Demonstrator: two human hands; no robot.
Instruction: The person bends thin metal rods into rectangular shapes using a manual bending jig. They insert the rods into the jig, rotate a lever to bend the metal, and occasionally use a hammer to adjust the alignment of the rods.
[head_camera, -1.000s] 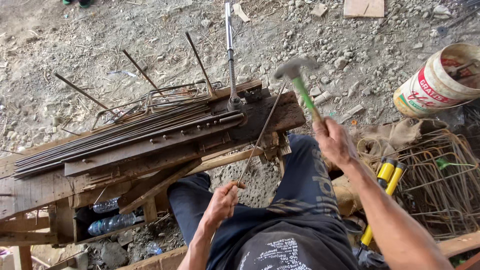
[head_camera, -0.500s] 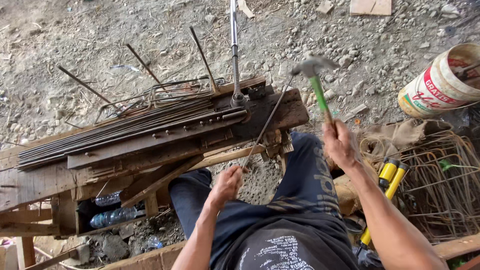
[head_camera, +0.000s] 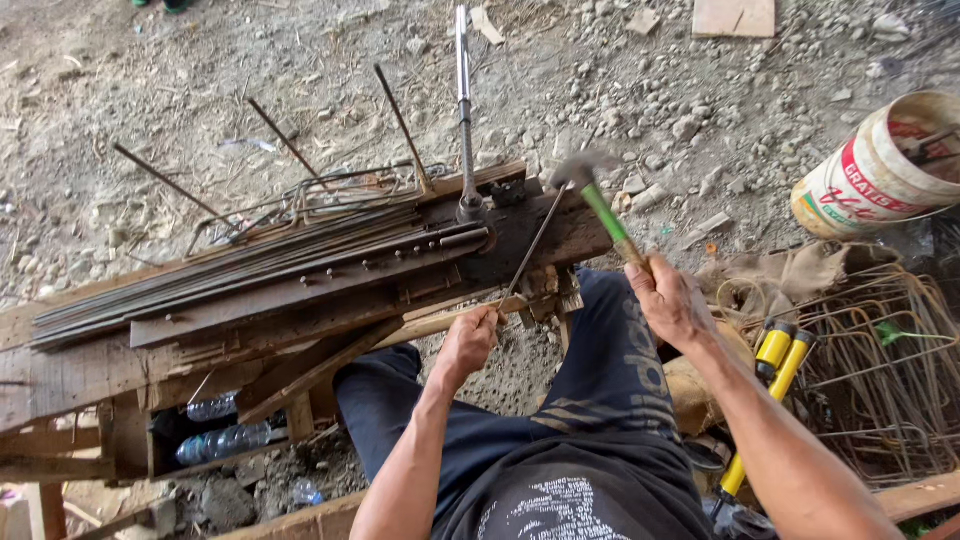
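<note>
The right hand (head_camera: 672, 300) grips a hammer (head_camera: 600, 205) low on its green handle, head raised over the table's (head_camera: 60, 370) right end. The left hand (head_camera: 470, 340) pinches a thin steel rod (head_camera: 530, 250), stiff and springy, at its near end by the front edge.

The person wears a dark navy short-sleeved T-shirt (head_camera: 570, 490) with a pale, speckled printed patch across the chest, near the bottom edge of the view. Both arms are bare from above the elbow down, and neither the left hand (head_camera: 468, 345) nor the right hand (head_camera: 672, 300) has a glove, ring or watch. The legs are covered by dark navy trousers (head_camera: 610, 370), with large faded grey lettering down the right thigh and a few pale brushed streaks just above the shirt hem.
</note>
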